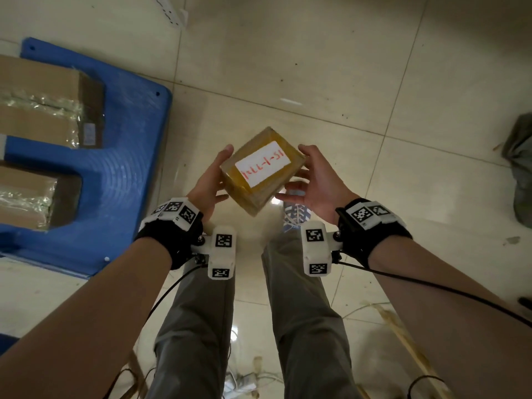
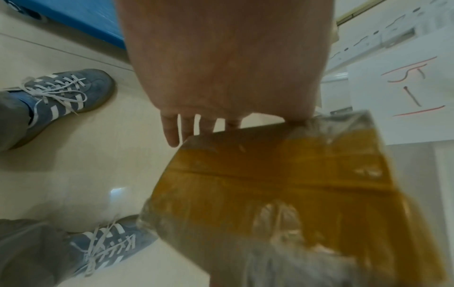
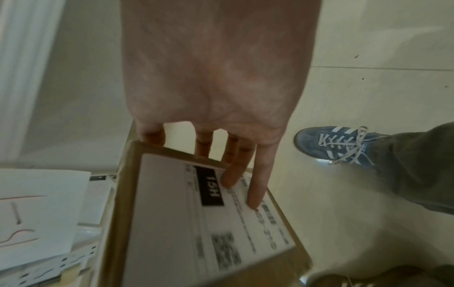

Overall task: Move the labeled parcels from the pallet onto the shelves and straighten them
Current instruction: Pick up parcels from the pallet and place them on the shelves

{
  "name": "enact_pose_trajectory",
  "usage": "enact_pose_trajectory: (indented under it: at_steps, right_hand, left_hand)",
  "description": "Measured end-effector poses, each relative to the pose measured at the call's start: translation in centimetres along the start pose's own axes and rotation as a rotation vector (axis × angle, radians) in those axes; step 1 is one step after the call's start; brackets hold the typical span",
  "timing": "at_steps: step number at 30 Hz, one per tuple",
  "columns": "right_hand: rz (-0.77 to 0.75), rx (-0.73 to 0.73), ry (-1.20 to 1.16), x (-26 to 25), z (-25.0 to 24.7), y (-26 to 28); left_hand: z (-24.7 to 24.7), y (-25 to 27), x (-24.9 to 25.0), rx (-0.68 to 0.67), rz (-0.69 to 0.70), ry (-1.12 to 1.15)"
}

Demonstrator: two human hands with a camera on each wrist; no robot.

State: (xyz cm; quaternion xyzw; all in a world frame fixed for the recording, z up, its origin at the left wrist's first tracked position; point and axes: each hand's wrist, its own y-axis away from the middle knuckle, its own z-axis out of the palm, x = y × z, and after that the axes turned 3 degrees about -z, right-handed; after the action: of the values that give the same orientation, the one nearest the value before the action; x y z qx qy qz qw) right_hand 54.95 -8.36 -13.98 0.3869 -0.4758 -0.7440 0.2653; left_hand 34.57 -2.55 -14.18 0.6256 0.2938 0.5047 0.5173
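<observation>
I hold a small cardboard parcel (image 1: 260, 168) wrapped in yellowish tape, tilted, at waist height over the tiled floor. Its upper face carries a white label with red handwriting. My left hand (image 1: 217, 177) grips its left side with the thumb on top. My right hand (image 1: 309, 180) grips the right side, and its fingers (image 3: 255, 186) lie on a printed shipping label (image 3: 196, 213) on another face. In the left wrist view the parcel (image 2: 294, 194) fills the lower right below my left hand (image 2: 196, 128). Its far faces are hidden.
A blue pallet (image 1: 121, 156) lies on the floor at left with two taped cardboard boxes (image 1: 37, 102) (image 1: 26, 194). White sheets with red marks (image 2: 405, 87) (image 3: 36, 213) hang on a white perforated shelf frame (image 3: 49, 268). A dark bag (image 1: 521, 168) sits at right, with cables by my feet.
</observation>
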Motion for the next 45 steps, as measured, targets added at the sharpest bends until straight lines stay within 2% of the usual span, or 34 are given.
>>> enact_pose_trajectory:
  at_steps: [5,10,16,20,26,30,33,39,45]
  right_hand:
    - [-0.215,0.027,0.06,-1.8,1.4,2.2]
    - [-0.328,0.063,0.119,-3.3,2.2,3.0]
    - [-0.33,0.148,0.078,-2.9,2.0,2.8]
    - [-0.307,0.154,0.189,-1.2,1.0,2.6]
    - [-0.273,0.19,0.313,-1.6,0.6,2.9]
    - [-0.254,0.14,0.171,-4.2,0.2,3.8]
    - [-0.307,0.139,0.112,-5.8,0.1,4.8]
    - [-0.411,0.143,0.191,-7.4,0.7,6.2]
    - [-0.479,0.088,0.325,-8.4,2.4,7.5]
  left_hand:
    - [0.6,2.6,2.1,-0.099,0.011,-0.096]
    - [1.0,3.7,2.9,-0.107,-0.01,0.08]
    - [2.2,4.0,1.9,-0.158,-0.09,0.285]
    - [3.0,4.0,0.4,-0.168,-0.065,0.379]
    - [3.9,4.6,0.4,-0.169,-0.06,0.329]
    - [3.9,5.2,2.3,-0.188,-0.045,0.346]
    - [4.1,6.0,3.8,-0.208,-0.029,0.313]
    - [4.6,7.4,5.8,-0.19,-0.013,0.228]
    - [3.6,7.8,6.6,-0.214,-0.148,0.268]
